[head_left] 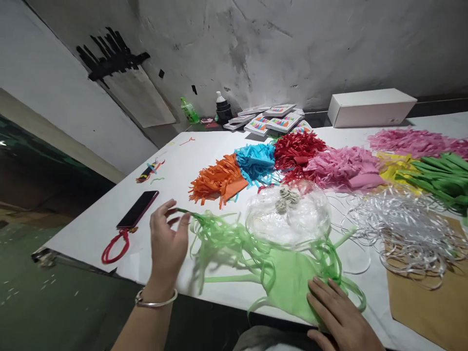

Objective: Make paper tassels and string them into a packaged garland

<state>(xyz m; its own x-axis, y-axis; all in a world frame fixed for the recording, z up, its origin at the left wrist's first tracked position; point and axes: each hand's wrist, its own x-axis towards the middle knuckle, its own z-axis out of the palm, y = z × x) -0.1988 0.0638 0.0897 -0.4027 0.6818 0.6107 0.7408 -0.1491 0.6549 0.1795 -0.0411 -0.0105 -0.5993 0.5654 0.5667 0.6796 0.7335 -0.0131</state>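
A light green tissue sheet (292,278) with fringed strips lies spread near the table's front edge. Its left strips gather to a thin tip, which the fingers of my left hand (170,239) pinch, slightly raised. On the sheet's right part my right hand (340,312) rests flat with fingers stretched out. Just behind the sheet is a clear plastic bag (288,219) with a small beige clump (287,200) on it. Fringed bundles in orange (219,180), blue (256,161), red (298,148) and pink (343,168) sit farther back.
A phone (138,209) with a red cord lies at the left. White ribbon strands (413,229) cover part of a brown paper sheet (424,302) at the right. Green fringes (438,175), a white box (371,108), flat printed packs (281,122) and two bottles stand or lie behind.
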